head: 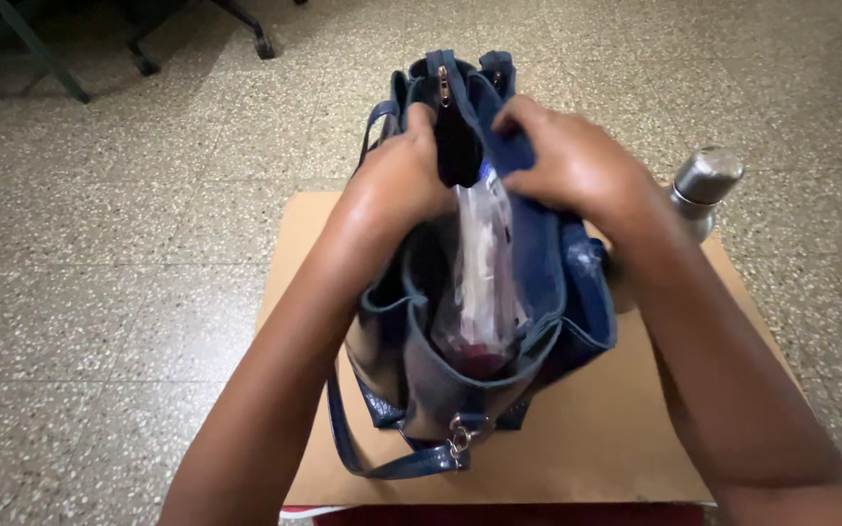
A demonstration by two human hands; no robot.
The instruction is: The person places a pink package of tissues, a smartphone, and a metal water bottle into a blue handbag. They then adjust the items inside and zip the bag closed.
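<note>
Blue handbag point(548, 282) sits on a brown cardboard sheet point(616, 438), which lies over a speckled floor point(99, 292). The head camera looks down into the bag's open top. The left hand point(397, 175) grips the bag's left edge, fingers curled over it. The right hand point(572, 156) pinches the right edge and holds it wide. A clear plastic packet point(484, 282) stands inside the bag, between both hands. A silver metal bottle point(702, 190) stands just beside the bag, near the right arm. A long strap point(363, 458) hangs down in front.
</note>
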